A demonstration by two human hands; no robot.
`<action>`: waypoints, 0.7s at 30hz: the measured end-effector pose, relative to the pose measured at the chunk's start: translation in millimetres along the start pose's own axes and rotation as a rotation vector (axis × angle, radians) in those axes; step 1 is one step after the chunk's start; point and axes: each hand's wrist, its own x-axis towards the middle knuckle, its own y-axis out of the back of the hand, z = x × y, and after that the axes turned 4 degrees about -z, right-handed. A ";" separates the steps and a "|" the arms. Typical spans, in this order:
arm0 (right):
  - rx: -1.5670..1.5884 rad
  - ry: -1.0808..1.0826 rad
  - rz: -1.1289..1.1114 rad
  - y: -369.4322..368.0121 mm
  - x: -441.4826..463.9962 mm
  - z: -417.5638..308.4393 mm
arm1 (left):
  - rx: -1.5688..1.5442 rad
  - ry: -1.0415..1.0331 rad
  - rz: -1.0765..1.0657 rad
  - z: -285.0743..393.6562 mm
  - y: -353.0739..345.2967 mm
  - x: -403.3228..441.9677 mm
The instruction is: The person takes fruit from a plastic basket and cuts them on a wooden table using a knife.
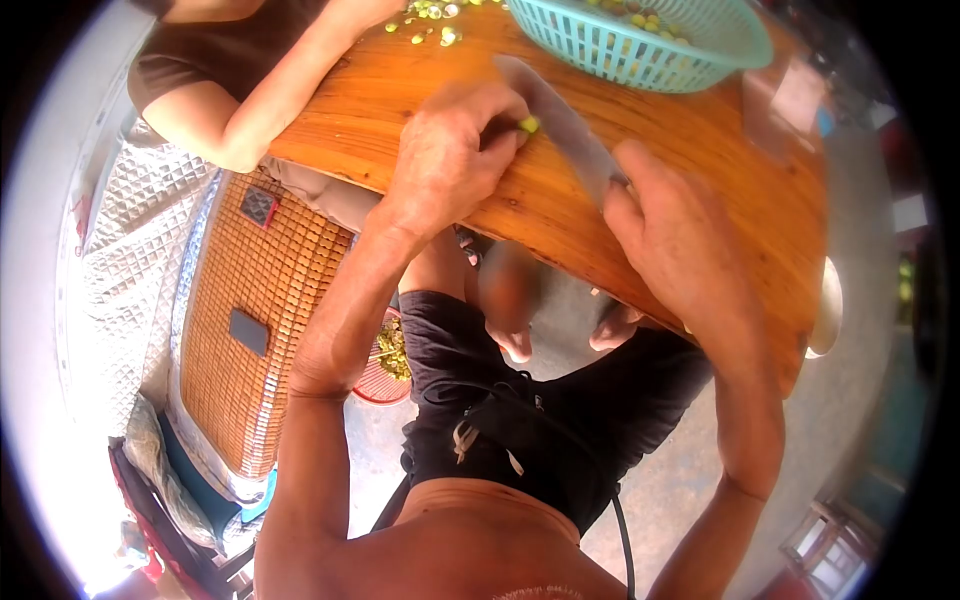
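Observation:
My left hand [455, 150] pinches a small yellow-green fruit [529, 124] between thumb and fingers, over the wooden table [390, 130]. Its exact kind is too small to tell. In my right hand [665, 225] is a knife [562, 125], gripped by a handle that the fingers mostly cover. The broad blade slants up and left across the tabletop, its tip close above the fruit. Beyond both hands stands a turquoise plastic basket [600, 50] with similar small fruits in it. Cut pieces [440, 22] lie scattered near the table's far left edge.
Another person's forearm [280, 100] rests on the table at the upper left. On the floor beside my leg is a red basket [375, 385] of greenish scraps. A woven mat [240, 330] bearing a dark phone-like slab [249, 332] lies to the left.

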 end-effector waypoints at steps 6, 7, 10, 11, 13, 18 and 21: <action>-0.063 -0.004 0.006 -2.4 1.9 -2.9 | 0.028 0.088 -0.043 -1.8 -0.5 -0.5; -0.070 0.007 0.016 -4.0 2.4 -2.3 | 0.005 0.105 -0.045 -2.7 -0.5 -0.7; -0.085 0.024 0.030 -7.2 3.9 -0.9 | 0.004 0.096 -0.038 -1.8 0.6 -0.9; -0.094 0.029 0.034 -8.5 4.9 -0.7 | 0.027 0.070 -0.028 -1.6 0.9 -1.0; -0.099 0.020 0.029 -8.3 5.4 -3.0 | 0.035 0.068 -0.023 -0.8 1.5 -0.3; -0.114 0.036 0.033 -8.9 9.3 -6.9 | 0.028 0.057 -0.015 -1.4 0.9 0.4; -0.180 0.023 0.016 -10.5 12.7 -11.0 | 0.023 0.062 -0.010 -0.6 0.6 0.7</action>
